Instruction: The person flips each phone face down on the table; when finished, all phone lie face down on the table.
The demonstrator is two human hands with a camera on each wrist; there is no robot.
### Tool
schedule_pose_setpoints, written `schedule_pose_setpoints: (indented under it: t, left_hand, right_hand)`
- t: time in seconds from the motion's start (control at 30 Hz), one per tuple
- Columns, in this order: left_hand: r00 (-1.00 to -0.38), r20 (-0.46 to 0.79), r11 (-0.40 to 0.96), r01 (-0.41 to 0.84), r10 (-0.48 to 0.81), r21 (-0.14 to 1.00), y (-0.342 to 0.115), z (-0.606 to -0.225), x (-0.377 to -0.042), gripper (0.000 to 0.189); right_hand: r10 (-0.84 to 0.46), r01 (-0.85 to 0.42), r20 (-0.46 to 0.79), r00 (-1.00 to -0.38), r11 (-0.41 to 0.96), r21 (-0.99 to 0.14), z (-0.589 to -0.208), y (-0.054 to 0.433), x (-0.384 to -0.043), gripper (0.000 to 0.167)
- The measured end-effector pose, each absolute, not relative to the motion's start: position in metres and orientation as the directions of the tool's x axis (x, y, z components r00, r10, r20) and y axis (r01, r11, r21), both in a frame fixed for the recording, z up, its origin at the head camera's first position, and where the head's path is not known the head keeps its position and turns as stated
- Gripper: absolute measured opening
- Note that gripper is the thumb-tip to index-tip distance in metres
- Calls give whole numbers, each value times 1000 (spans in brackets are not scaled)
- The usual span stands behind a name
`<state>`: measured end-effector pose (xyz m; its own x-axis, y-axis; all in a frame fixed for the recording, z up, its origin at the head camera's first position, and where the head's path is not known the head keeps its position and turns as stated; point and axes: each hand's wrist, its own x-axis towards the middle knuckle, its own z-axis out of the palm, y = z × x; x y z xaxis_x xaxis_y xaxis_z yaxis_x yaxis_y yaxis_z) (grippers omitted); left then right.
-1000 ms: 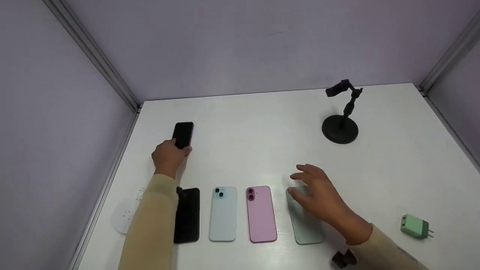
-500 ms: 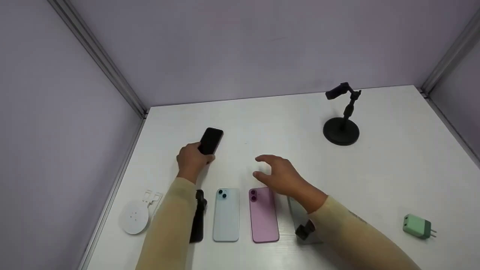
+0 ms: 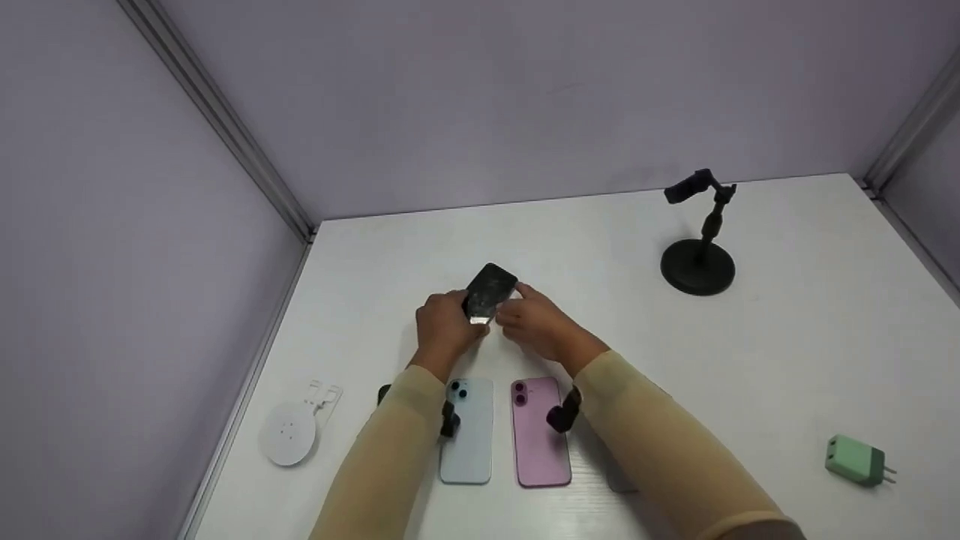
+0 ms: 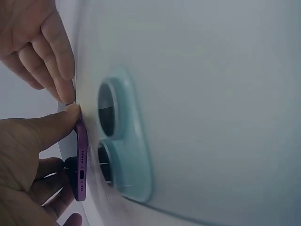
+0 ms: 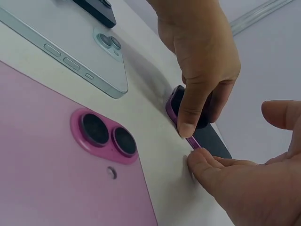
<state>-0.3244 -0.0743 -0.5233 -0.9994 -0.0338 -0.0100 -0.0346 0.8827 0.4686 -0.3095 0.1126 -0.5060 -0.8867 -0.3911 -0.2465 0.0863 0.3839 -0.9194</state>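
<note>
A phone with a black screen (image 3: 491,287) and a purple edge (image 4: 82,160) is held above the middle of the table. My left hand (image 3: 444,324) grips it by its near left part, thumb on one edge and fingers on the other. My right hand (image 3: 541,324) touches its right edge with the fingertips; in the right wrist view the thumb of that right hand (image 5: 263,183) stands apart from the phone. Below my forearms lie a light blue phone (image 3: 468,450) and a pink phone (image 3: 541,454), camera sides up.
A black phone (image 3: 383,391) and a pale green phone (image 3: 622,480) are mostly hidden by the sleeves. At left lies a white round charging pad (image 3: 289,435) with its cable. A black stand (image 3: 697,268) is at the back right, a green plug adapter (image 3: 855,459) at the front right.
My left hand has brought the purple-edged phone from the left toward the middle, turning it. My right hand has moved left from above the green phone and now meets the held phone's edge.
</note>
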Motion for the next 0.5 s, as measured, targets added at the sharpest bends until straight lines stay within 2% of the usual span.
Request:
schedule_pose_setpoints:
  t: [0.07, 0.17, 0.23, 0.3, 0.5]
  left_hand:
    - [-1000, 8, 893, -16, -21, 450, -73, -522, -324, 74]
    - [-1000, 17, 899, 16, 10, 439, -74, -518, -323, 71]
    - [-999, 20, 893, 38, 32, 448, -73, -517, -322, 69]
    - [-999, 13, 877, 47, 46, 477, -73, -516, -322, 70]
    - [-997, -29, 811, 38, 68, 583, -72, -515, -322, 76]
  right_hand:
    - [-414, -21, -195, -889, 462, -886, -507, 118, -312, 63]
    - [-361, 232, -287, -888, 187, -955, -507, 118, -315, 68]
    - [-324, 397, -355, -877, -72, -915, -507, 117, -315, 73]
    - [-291, 487, -407, -866, -307, -818, -507, 116, -315, 79]
    - [-309, 484, -389, -868, -348, -803, -507, 118, -313, 76]
